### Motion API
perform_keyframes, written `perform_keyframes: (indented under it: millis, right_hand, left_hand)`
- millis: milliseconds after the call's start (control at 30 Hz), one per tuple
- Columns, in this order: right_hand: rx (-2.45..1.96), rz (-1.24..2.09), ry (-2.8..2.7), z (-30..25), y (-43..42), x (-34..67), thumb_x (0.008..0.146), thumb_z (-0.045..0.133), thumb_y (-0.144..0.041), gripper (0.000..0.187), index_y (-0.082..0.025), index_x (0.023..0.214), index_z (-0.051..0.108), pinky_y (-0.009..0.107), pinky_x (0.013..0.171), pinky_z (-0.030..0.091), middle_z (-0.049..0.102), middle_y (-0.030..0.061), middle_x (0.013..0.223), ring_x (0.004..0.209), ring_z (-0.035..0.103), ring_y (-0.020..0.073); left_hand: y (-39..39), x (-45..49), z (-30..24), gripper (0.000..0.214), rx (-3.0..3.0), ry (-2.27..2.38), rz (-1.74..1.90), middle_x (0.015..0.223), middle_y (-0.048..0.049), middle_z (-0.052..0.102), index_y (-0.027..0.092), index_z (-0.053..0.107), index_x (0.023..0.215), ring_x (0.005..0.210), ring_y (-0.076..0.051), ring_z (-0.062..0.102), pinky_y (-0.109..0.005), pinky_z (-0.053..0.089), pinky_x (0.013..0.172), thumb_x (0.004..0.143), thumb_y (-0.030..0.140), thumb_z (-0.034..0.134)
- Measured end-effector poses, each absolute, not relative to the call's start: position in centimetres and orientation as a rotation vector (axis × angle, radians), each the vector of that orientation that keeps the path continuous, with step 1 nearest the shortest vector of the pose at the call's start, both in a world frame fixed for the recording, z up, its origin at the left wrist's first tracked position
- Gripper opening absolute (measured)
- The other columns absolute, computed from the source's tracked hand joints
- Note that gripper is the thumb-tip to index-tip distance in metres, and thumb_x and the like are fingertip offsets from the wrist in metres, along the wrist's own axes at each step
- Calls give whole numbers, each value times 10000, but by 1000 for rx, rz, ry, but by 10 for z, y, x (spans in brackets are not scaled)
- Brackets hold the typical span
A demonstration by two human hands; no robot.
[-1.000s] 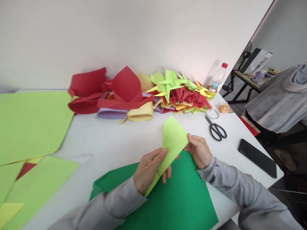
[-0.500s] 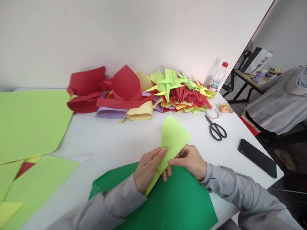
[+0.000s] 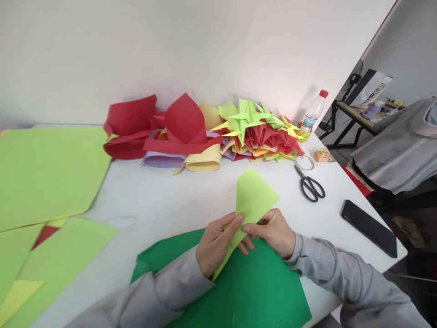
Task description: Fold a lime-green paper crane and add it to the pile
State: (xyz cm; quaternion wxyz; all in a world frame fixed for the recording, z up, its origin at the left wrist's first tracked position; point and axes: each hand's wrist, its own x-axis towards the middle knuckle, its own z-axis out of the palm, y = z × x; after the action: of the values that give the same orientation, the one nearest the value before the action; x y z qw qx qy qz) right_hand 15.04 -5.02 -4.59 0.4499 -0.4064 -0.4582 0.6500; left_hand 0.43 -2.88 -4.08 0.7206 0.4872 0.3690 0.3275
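Folding looks like the step in hand: left hand [image 3: 216,243] and right hand [image 3: 273,230] both pinch a light-green paper [image 3: 254,196] near its middle, fingertips meeting, its point tilted toward 12 o'clock. It is held over a dark green sheet [image 3: 259,291] on the surface [image 3: 170,200]. Scissors [image 3: 310,184] and a phone [image 3: 368,222] lie at 2 and 3 o'clock. Sharpening the crease would call for aligned edges and firm thumb pressure.
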Motion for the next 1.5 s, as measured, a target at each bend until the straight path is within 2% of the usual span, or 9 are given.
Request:
perform_keyframes:
  millis: [200,467,767,867,933,1067,1200,1300,1500]
  right_hand:
    - [-1136,1514,-1078,-50,-48,152,631,759,-525,396,-165,532,626,233,454,341,569,-24,457,424,464,85]
    - [-1139,1524,-1013,-57,-49,157,732,669,-564,494,-143,481,609,245,518,379,586,18,479,470,509,103]
    - [-1122,1372,-728,-50,-32,173,668,740,-463,385,-153,477,614,249,484,392,576,16,438,431,491,105]
    - [-1102,1212,-592,-45,-16,191,625,766,-380,253,-144,591,681,237,465,404,596,6,479,428,480,89]
    - [-1088,1175,-572,-44,-12,197,647,754,-387,252,-150,606,677,229,451,411,625,12,526,428,489,82]
    - [-1113,1336,-710,-49,-23,185,651,753,-489,373,-146,576,629,213,396,389,577,-4,436,374,483,85]
    - [-1137,1582,-869,-54,-41,163,535,853,-371,356,-125,697,652,194,407,410,596,-27,475,398,501,79]
    - [-1120,1587,-882,-55,-47,154,514,866,-343,393,-127,766,656,195,447,438,628,-22,536,449,539,85]
    - [-1109,1656,-1075,-54,-49,156,645,780,-427,319,-128,666,671,206,484,445,637,-3,543,471,546,84]
  left_hand:
    - [-28,2,-36,485,1102,813,696,542,-50,646,133,608,707,439,-163,602,-258,482,400,778,609,548]
    - [-27,2,-36,470,1030,809,664,546,-37,647,139,594,756,392,-154,571,-254,451,350,766,607,562]
    - [-25,-5,-39,460,1055,898,635,451,-35,635,148,555,759,299,-147,517,-237,386,342,790,606,523]
    - [-24,-8,-42,463,1051,902,605,445,-39,636,160,531,740,297,-147,517,-228,366,338,782,621,520]
    - [-23,-8,-44,466,1047,903,597,441,-37,634,163,527,743,295,-147,514,-227,363,337,777,629,521]
    - [-22,-6,-44,470,1048,903,608,443,-34,633,156,540,764,297,-146,514,-230,372,340,773,626,531]
    - [-24,-3,-39,471,1049,854,615,453,-33,630,147,561,741,314,-146,526,-237,401,343,764,618,555]
    - [-26,-1,-38,472,1038,822,648,458,-26,621,147,568,705,339,-142,539,-239,431,351,753,616,576]
    - [-25,0,-41,459,1027,775,648,557,-43,651,134,585,736,423,-157,592,-251,478,360,755,593,590]
